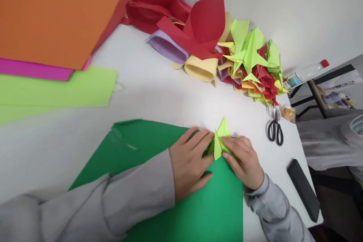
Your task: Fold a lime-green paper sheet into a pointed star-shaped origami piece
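Note:
A small folded lime-green paper piece [222,132], its tip pointing away from me, lies at the far edge of a large green sheet [147,151]. My right hand [244,162] has its fingers on the piece's right side, thumb and fingertips closing on the fold. Flat on the sheet rests my left hand [191,164], fingers stretched out and the fingertips at the piece's left edge. Part of the folded paper is hidden under my fingers.
Orange sheets [51,15] and lime sheets [56,87] lie at left. Rolled red paper [205,22] and a pile of folded paper stars [252,53] stand behind. Black-handled scissors [274,130], a bottle [306,75] and a black case [303,191] are at right.

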A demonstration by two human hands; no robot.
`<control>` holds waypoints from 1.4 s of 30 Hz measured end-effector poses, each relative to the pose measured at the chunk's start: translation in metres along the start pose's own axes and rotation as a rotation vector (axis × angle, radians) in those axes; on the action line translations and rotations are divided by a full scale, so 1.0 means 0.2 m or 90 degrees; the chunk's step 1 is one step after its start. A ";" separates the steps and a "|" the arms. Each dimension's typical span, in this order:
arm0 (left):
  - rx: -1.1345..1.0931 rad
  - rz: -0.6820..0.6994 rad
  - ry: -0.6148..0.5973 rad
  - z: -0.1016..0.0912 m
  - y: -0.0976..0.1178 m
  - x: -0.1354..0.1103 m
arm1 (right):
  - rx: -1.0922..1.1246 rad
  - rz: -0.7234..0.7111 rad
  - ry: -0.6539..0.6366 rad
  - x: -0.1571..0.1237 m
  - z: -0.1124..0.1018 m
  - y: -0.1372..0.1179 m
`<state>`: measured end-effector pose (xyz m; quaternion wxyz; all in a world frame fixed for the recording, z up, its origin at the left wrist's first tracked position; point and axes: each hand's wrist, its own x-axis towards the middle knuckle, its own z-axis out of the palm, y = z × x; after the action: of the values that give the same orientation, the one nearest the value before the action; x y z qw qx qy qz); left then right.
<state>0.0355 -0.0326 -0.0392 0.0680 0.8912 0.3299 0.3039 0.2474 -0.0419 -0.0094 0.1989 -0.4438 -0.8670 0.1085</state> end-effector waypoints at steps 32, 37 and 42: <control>0.130 0.010 -0.031 -0.03 0.01 0.00 | -0.010 0.002 0.028 0.00 0.02 0.02; 0.163 0.021 -0.028 -0.03 0.02 0.00 | -0.005 0.001 0.026 0.00 0.02 0.02; 0.140 0.016 -0.031 -0.03 0.01 0.00 | -0.011 0.004 0.028 0.00 0.02 0.02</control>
<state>0.0334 -0.0360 -0.0343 -0.0261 0.9043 0.3486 0.2450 0.2487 -0.0402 -0.0149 0.2137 -0.4505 -0.8619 0.0916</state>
